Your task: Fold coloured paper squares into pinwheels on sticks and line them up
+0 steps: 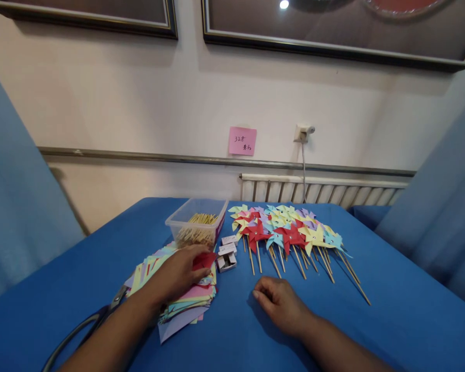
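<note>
Left hand (182,271) pinching red paper piece (204,261) at multicoloured paper stack (191,302), right hand (282,306) loosely fisted on blue tablecloth (232,341), multicoloured paper pinwheels (292,235) far right.

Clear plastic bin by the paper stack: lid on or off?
Off. The top of the bin is uncovered, and the sticks inside show directly through the opening.

Table (236,325) lay open between paper stack (191,304) and right hand (284,307); pinwheels (292,236) barred way beyond, plastic tub (180,223) and small boxes (227,260) blocked stack's far side.
</note>
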Demonstrator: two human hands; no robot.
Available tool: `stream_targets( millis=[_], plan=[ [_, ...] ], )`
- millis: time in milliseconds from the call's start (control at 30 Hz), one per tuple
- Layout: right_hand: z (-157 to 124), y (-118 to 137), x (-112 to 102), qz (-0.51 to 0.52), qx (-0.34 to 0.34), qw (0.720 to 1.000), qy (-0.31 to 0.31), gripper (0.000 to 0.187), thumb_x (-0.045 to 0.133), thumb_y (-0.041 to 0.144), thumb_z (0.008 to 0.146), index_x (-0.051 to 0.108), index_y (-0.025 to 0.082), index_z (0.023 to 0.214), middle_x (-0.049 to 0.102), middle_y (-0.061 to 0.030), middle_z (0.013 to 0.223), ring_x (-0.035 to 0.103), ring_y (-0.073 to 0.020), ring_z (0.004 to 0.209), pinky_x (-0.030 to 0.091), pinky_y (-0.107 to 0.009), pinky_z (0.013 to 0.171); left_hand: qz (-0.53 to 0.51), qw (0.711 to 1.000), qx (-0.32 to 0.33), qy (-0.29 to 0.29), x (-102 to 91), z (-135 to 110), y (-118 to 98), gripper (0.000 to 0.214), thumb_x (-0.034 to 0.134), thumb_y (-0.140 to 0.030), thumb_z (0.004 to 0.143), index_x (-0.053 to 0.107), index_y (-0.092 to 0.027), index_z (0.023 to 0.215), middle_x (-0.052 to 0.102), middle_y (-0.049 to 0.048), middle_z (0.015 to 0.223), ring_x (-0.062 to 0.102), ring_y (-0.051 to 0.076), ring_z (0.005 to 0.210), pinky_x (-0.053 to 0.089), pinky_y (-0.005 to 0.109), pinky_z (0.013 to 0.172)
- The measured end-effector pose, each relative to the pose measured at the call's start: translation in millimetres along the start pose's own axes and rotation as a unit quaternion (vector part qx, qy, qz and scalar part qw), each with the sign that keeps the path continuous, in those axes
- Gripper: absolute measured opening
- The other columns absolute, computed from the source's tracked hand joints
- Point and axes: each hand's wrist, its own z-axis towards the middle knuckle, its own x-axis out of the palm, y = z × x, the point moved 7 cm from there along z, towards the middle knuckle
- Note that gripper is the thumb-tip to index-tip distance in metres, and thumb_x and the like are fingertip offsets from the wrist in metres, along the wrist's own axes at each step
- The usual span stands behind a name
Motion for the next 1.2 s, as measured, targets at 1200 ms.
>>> stream_targets(
  millis=[1200],
  plan=[
    [-0.7,-6.7,13.3,0.023,0.042,0.998,0.042,0.010,0.052,0.019,0.083,0.060,0.018,0.076,0.061,0.0026,0.069,0.053,-0.0098,0.063,0.036,-0.019,0.057,-0.164,0.981,-0.092,0.046,1.1,5.0,31.9,0.035,0.061,-0.041,0.070,0.067,-0.020,0.097,0.072,0.0031,0.091,0.065,0.025,0.086,0.048,0.032,0.074]
  ],
)
